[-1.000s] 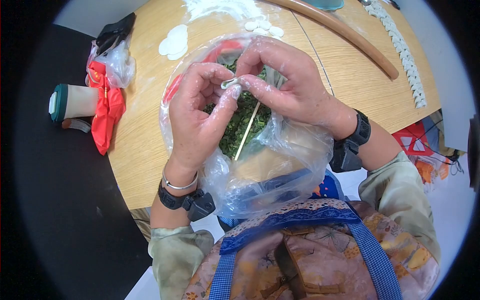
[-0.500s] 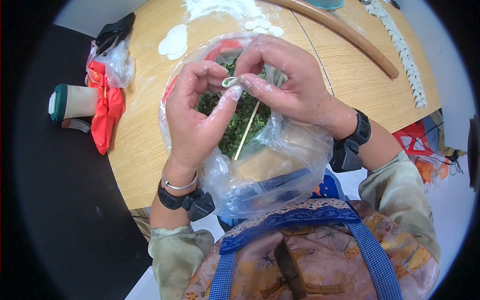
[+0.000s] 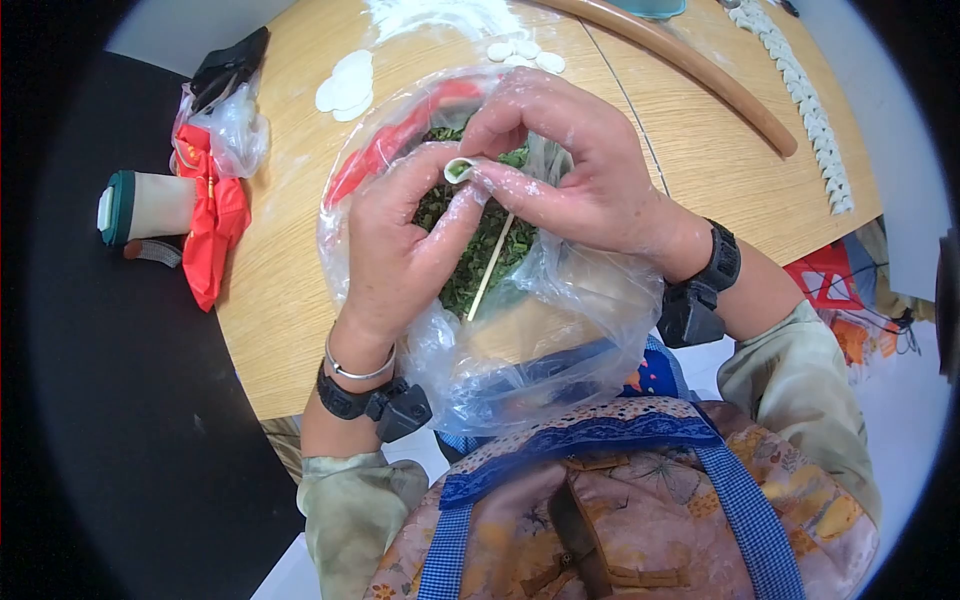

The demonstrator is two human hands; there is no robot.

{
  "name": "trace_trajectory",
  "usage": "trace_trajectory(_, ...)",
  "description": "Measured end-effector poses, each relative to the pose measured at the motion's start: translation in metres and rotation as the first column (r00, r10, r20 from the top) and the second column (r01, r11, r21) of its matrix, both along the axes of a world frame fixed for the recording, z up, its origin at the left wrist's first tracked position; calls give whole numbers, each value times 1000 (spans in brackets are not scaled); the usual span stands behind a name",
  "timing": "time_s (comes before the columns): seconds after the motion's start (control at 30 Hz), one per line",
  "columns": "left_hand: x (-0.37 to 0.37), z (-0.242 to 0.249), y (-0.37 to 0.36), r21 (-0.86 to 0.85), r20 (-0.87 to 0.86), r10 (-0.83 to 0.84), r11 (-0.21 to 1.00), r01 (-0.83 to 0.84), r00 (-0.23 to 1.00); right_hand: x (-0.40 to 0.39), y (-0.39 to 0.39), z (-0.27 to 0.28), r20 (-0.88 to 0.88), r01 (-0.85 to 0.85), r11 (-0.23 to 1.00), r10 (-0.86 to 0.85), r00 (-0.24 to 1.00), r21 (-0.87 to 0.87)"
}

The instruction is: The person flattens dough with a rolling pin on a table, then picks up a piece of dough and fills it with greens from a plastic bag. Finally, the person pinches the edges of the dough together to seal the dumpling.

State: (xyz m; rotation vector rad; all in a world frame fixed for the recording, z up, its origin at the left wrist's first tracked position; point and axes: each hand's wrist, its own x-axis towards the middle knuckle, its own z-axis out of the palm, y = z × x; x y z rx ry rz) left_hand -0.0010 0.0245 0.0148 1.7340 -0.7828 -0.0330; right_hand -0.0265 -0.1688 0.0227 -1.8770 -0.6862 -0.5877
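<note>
Between my hands is a small dumpling [image 3: 459, 170], its white wrapper folded around green filling that shows at the open end. My left hand [image 3: 405, 225] pinches it from the left with floury thumb and fingertips. From the right, my right hand [image 3: 570, 165] closes thumb and fingers on the same wrapper. Directly below lies chopped green filling [image 3: 468, 265] in a container lined with a clear plastic bag [image 3: 590, 310]. A thin light stick [image 3: 492, 265], perhaps a chopstick, stands tilted in the filling.
Flat round wrappers [image 3: 347, 85] lie on the table [image 3: 285, 215], with smaller dough discs [image 3: 525, 50] and scattered flour [image 3: 440, 15] at the back. A long brown curved rod [image 3: 690, 70] and a row of folded white dough pieces [image 3: 800, 95] lie right. A cup [image 3: 150, 207] and red bag [image 3: 210, 215] are left.
The dumpling's open end has turned more toward me, showing more green filling. My left hand has shifted slightly right, its fingers closing in around the wrapper.
</note>
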Motion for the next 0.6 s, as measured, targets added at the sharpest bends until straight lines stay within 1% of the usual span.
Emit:
trace_trajectory(0.1, 1, 1, 0, 24, 33, -4, 1000, 4, 999, 0, 0, 0, -43, 0, 1000, 0, 999, 6)
trace_trajectory(0.17, 3, 0, 1, 29, 45, -20, 999, 19, 999, 4, -1, -3, 70, 14, 999, -11, 997, -34)
trace_trajectory(0.23, 5, -2, 2, -3, -21, -93, 996, 93, 995, 4, 1, -5, 85, -1, 1000, 3, 996, -18)
trace_trajectory(0.27, 4, -2, 0, -3, -20, -93, 996, 93, 995, 4, 1, -5, 101, -16, 1000, 16, 995, -3)
trace_trajectory(0.33, 1, -1, -3, -183, -225, -171, 974, 131, 959, 3, 2, -4, 103, -9, 1000, 10, 995, -6)
trace_trajectory(0.4, 1, -1, -1, -191, -254, -170, 974, 123, 952, 1, 3, -3, 104, -2, 1000, 3, 995, -8)
trace_trajectory(0.43, 1, -1, 0, -200, -283, -171, 973, 117, 944, -1, 4, -1, 57, 2, 1000, -3, 998, 4)
trace_trajectory(0.47, 2, -1, 0, -199, -283, -172, 973, 117, 944, -2, 4, 0, 10, 8, 1000, -8, 1000, 16)
trace_trajectory(0.53, 3, 0, 1, -88, -175, -117, 991, 103, 978, -2, 4, -2, 21, 15, 1000, -15, 1000, 15)
trace_trajectory(0.6, 4, -2, 1, -85, -154, -127, 990, 115, 980, 0, 4, -3, 32, 22, 1000, -22, 999, 14)
